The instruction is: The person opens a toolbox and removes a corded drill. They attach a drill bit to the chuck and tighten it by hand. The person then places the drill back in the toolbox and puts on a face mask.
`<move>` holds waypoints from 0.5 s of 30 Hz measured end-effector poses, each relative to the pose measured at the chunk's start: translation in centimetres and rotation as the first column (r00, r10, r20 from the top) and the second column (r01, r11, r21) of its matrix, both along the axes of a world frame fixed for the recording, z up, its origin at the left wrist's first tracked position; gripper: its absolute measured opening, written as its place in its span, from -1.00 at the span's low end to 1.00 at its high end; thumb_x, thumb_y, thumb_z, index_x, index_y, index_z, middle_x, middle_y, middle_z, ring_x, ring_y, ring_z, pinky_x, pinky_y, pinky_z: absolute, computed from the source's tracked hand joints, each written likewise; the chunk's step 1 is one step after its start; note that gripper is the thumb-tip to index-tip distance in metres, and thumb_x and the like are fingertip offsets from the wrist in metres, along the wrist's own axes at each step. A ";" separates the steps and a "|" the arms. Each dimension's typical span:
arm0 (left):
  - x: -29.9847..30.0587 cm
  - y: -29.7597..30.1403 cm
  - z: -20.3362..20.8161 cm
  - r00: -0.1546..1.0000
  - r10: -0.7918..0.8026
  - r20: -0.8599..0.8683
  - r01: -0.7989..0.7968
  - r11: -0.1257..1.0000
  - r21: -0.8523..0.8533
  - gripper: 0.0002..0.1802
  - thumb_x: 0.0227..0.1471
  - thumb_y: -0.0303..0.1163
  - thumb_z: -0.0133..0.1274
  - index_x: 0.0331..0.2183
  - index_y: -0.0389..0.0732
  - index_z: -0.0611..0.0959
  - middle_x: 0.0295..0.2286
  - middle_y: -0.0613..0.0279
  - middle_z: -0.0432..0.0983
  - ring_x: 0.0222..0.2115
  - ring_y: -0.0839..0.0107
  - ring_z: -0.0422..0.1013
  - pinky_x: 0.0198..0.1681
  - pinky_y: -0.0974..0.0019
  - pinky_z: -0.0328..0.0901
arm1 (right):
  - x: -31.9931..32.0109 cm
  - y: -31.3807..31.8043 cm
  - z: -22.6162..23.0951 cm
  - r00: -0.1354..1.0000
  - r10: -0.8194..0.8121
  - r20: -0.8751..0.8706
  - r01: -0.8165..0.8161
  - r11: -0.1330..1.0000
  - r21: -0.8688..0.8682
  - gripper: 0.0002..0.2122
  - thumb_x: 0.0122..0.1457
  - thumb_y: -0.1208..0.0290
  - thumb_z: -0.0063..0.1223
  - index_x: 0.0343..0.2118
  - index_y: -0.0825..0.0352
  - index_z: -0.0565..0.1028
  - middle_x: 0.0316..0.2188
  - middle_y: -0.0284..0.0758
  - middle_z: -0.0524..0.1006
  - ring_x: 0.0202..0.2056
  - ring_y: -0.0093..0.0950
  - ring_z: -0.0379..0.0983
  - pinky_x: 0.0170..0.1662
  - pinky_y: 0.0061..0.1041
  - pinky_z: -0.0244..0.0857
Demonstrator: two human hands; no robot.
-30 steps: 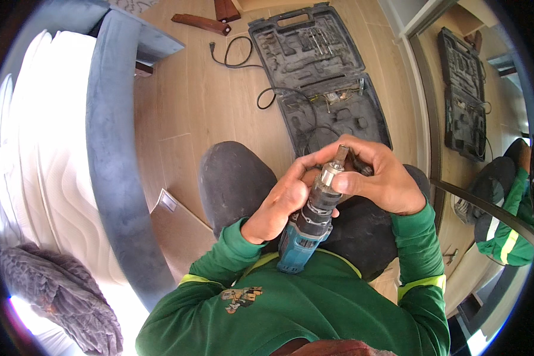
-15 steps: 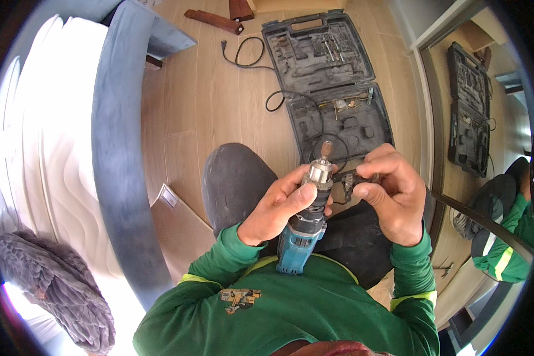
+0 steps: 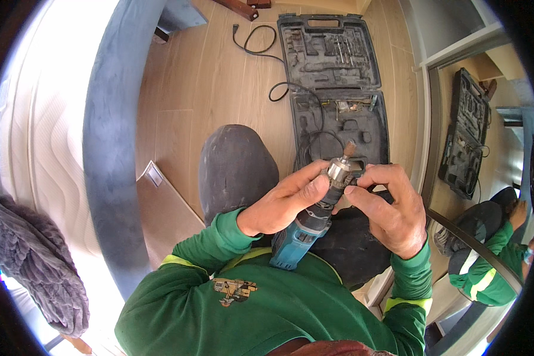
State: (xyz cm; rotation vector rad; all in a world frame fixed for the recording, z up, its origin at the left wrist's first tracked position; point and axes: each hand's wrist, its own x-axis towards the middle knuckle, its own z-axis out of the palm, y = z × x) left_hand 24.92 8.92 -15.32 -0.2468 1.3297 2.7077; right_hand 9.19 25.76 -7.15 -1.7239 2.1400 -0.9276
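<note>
My left hand [image 3: 282,204] is wrapped round the front of a blue and black power drill [image 3: 295,240], whose back end rests against my green sweater. The drill tilts up and away to the right. Its silver chuck [image 3: 340,171] holds a short, brownish, worn bit [image 3: 350,149]. At the chuck's right side, my right hand [image 3: 394,207] pinches a small dark chuck key [image 3: 353,181] between thumb and fingers. Most of the key is hidden, and I cannot tell whether its teeth sit in the chuck.
An open black tool case [image 3: 329,74] with bits and small parts lies on the wooden floor ahead. A black power cord [image 3: 256,52] loops beside it. My knee [image 3: 237,166] is left of the drill, a bed [image 3: 110,136] farther left. A mirror [image 3: 480,172] stands at right.
My right hand has brought the chuck key from beside the drill against the chuck. The drill's tip has swung right, and the view has shifted slightly.
</note>
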 end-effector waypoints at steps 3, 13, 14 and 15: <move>0.2 0.0 0.3 1.000 0.000 -0.018 0.000 1.000 -0.031 -0.33 0.48 0.13 -0.26 0.26 -0.24 0.37 -0.14 0.33 0.52 -0.15 0.61 0.39 -0.04 0.44 0.31 | -0.7 -0.1 -0.1 0.989 0.114 -0.095 -0.113 0.993 0.022 -0.65 0.03 0.58 0.25 -0.07 0.23 0.61 -0.21 -0.29 0.51 -0.23 -0.27 0.56 -0.01 -0.25 0.53; 0.6 -1.1 1.0 0.996 -0.076 0.047 0.083 0.983 -0.162 -0.32 0.46 0.22 -0.40 0.14 -0.20 0.38 -0.17 0.27 0.45 -0.19 0.53 0.43 -0.07 0.37 0.37 | -0.6 -1.7 -3.7 0.961 0.145 -0.237 -0.150 0.989 -0.004 -0.63 0.03 0.46 0.33 -0.13 0.30 0.41 -0.41 -0.29 0.44 -0.38 -0.23 0.48 -0.23 -0.24 0.35; 0.5 -1.2 1.0 0.998 -0.053 0.035 0.059 0.979 -0.197 -0.33 0.47 0.21 -0.40 0.14 -0.21 0.38 -0.16 0.25 0.45 -0.19 0.53 0.42 -0.06 0.37 0.37 | 0.1 -1.8 -3.9 0.983 0.055 -0.174 -0.062 0.997 -0.035 -0.65 0.06 0.50 0.31 -0.13 0.30 0.40 -0.42 -0.27 0.45 -0.41 -0.23 0.48 -0.26 -0.24 0.36; 0.7 -1.1 1.0 0.999 -0.025 0.031 0.032 0.973 -0.230 -0.33 0.47 0.20 -0.40 0.14 -0.21 0.38 -0.15 0.24 0.44 -0.18 0.53 0.42 -0.06 0.37 0.36 | 1.3 -2.3 -4.1 0.995 -0.028 -0.100 0.023 0.998 -0.056 -0.67 0.10 0.53 0.30 -0.12 0.31 0.39 -0.42 -0.25 0.47 -0.43 -0.22 0.49 -0.29 -0.24 0.38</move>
